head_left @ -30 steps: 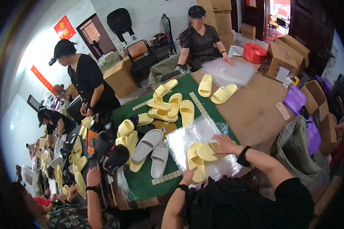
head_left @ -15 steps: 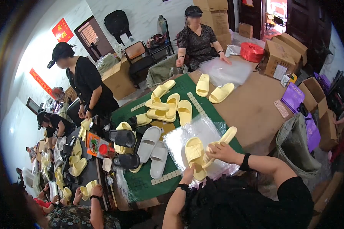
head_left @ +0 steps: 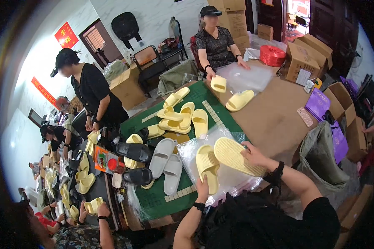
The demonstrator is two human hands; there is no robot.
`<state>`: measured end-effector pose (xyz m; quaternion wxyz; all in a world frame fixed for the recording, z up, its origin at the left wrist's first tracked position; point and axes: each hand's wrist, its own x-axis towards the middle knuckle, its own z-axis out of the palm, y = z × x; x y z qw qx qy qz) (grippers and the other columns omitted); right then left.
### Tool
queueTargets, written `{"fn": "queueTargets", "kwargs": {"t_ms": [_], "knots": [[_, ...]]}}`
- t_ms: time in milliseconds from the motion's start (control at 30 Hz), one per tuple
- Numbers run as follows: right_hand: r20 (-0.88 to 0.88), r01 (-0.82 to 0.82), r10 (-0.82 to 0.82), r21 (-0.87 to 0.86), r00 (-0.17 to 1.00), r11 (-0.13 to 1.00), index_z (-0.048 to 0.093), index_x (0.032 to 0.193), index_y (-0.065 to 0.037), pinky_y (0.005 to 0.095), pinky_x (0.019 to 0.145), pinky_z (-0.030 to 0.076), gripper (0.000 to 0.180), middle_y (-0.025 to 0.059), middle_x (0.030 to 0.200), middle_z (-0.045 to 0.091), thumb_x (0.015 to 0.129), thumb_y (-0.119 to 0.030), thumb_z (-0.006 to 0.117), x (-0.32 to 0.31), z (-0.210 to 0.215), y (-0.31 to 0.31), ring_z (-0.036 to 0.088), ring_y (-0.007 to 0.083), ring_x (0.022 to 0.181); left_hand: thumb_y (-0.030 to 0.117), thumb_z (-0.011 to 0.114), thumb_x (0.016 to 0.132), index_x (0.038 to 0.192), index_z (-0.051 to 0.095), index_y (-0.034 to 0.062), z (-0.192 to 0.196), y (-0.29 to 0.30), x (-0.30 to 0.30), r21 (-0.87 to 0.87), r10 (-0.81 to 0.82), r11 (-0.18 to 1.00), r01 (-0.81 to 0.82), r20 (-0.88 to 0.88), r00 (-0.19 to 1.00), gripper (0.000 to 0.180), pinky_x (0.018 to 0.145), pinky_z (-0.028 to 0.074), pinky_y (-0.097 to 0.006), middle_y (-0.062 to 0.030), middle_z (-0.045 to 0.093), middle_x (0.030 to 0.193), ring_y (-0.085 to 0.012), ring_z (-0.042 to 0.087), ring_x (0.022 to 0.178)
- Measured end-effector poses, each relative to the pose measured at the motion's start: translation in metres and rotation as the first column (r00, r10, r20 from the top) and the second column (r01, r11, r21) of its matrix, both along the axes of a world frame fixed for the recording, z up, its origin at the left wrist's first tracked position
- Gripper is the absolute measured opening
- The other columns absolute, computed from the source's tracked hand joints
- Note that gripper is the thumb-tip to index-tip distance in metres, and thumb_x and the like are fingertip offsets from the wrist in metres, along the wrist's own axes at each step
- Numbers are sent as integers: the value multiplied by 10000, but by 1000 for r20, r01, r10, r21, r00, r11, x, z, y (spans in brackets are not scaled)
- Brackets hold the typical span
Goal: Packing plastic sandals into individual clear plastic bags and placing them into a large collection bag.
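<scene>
My left hand (head_left: 202,190) is closed on a pale yellow slipper (head_left: 208,167), which is held upper side up with its toe pointing away. In my right hand (head_left: 255,158) is a second yellow slipper (head_left: 236,154), turned so its ridged sole shows. Both slippers are above a stack of clear plastic bags (head_left: 188,153). Left of the bags lie two grey slippers (head_left: 162,157), side by side. Beyond the bags several loose yellow slippers (head_left: 200,123) are spread over a green mat (head_left: 218,108).
Black slippers (head_left: 137,176) and a red-lidded jar (head_left: 113,164) are at the mat's left edge. Across the table a person (head_left: 215,43) holds a yellow slipper beside clear bags (head_left: 249,79). Red twine (head_left: 272,55), a phone (head_left: 305,117) and a sack (head_left: 320,159) are to the right.
My right hand has turned its slipper over, so the sole now shows, and moved slightly right. The person across has picked up a yellow slipper from the table.
</scene>
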<state>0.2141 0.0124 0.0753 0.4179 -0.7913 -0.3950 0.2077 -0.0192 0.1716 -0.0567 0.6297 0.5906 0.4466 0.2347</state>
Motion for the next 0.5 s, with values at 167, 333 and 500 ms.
{"fn": "queueTargets", "kwargs": {"t_ms": [167,333,500], "knots": [[-953,-72,138,163,-270,984,430,1169,-37,275,596,433,308,75,800,505,947,-251,413,43,-93,-16,489,169,675,244,509,935,1044,542,-35,38,-5,10,161,-33,986,41,-46,998,302,746,453,-318,-128,624,919,-175,577,830],[-883,26,188,196,-431,980,415,1196,-19,232,524,437,362,125,872,524,970,-298,366,-5,-77,-6,489,177,559,267,522,926,1028,539,-48,9,1,8,168,-17,986,22,-34,999,332,742,451,-350,-168,625,912,-228,589,826],[-913,-311,154,31,378,950,302,1353,-66,401,854,479,573,204,1261,443,932,-427,447,12,-136,2,523,329,1070,262,525,917,1013,551,-57,-11,1,7,52,64,997,-58,-120,991,334,730,452,-365,-191,625,910,-267,596,815]]}}
